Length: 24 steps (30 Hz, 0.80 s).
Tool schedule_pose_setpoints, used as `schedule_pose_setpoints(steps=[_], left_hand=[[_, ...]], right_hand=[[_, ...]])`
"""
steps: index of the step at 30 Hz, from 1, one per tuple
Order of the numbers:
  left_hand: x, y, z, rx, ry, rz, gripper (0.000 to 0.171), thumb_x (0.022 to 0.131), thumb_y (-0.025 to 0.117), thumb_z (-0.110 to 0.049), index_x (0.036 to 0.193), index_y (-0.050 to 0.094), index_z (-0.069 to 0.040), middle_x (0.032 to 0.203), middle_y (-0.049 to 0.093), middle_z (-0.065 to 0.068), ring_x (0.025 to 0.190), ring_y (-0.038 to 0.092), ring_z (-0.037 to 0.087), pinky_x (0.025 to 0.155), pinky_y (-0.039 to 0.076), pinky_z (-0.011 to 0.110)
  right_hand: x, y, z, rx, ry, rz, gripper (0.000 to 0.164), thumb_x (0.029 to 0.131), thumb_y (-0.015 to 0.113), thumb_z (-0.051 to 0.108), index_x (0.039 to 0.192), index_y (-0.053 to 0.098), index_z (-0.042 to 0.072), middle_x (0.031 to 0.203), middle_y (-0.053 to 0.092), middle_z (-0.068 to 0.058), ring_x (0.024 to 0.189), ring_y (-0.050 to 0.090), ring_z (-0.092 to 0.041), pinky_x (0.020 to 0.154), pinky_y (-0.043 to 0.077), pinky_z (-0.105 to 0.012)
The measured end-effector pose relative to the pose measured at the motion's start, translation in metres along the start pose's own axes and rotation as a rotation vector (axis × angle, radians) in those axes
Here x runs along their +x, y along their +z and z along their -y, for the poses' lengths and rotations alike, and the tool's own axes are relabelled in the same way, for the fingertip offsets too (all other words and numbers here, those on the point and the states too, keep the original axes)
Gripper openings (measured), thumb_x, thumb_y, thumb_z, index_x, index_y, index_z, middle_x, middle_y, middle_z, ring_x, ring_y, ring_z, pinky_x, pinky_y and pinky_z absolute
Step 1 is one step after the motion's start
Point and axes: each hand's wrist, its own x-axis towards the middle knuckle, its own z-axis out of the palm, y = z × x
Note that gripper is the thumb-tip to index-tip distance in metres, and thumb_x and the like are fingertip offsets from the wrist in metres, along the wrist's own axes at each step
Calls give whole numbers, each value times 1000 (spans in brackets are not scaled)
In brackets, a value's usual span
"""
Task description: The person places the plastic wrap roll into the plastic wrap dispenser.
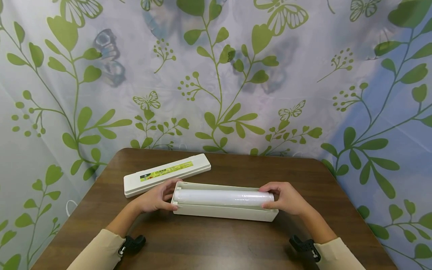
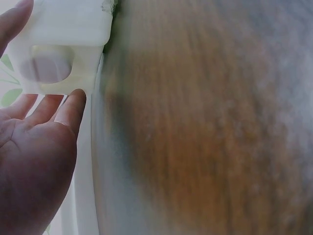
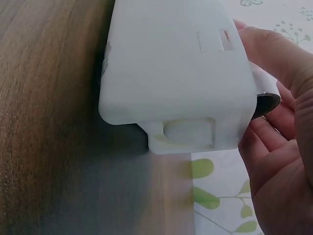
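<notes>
A long white box (image 1: 222,213), its top uncovered, lies across the table in front of me. Inside it is a white roll of cling film (image 1: 219,196). My left hand (image 1: 155,195) grips the box's left end, thumb at the front and fingers behind. In the left wrist view, the roll's round end (image 2: 46,66) shows at the box's end opening. With thumb and fingers, my right hand (image 1: 287,198) pinches the roll's right end. The right wrist view shows that dark, hollow roll end (image 3: 266,103) sticking up past the box wall (image 3: 176,63).
Behind the box on the left lies a white lid (image 1: 135,184) with a yellow-green label (image 1: 166,171). Everything stands on a brown wooden table (image 1: 202,243). A curtain (image 1: 162,67) with leaves and butterflies hangs just past its back edge.
</notes>
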Motion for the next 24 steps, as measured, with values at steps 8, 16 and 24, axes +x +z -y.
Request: schedule_pose_setpoints(steps=[8, 16, 24], left_hand=[[0, -1, 0, 5, -4, -1, 92, 85, 82, -2, 157, 24, -4, 155, 35, 26, 141, 46, 21, 102, 54, 32], [0, -1, -1, 26, 1, 0, 93, 85, 82, -4, 157, 23, -3, 154, 36, 25, 143, 43, 28, 104, 52, 32], [1, -2, 1, 24, 16, 3, 93, 86, 81, -3, 157, 21, 2, 154, 36, 28, 142, 44, 30, 104, 53, 34]], right_hand=[[0, 3, 1, -147, -20, -16, 42, 79, 90, 28, 116, 75, 13, 110, 76, -5, 93, 69, -4, 74, 58, -25], [2, 4, 5, -251, -18, 0, 39, 78, 91, 28, 112, 76, 18, 108, 76, 3, 91, 67, -3, 75, 58, -24], [5, 4, 5, -283, -16, 25, 39, 79, 90, 31, 113, 77, 16, 108, 77, 1, 90, 68, -2, 73, 57, -24]])
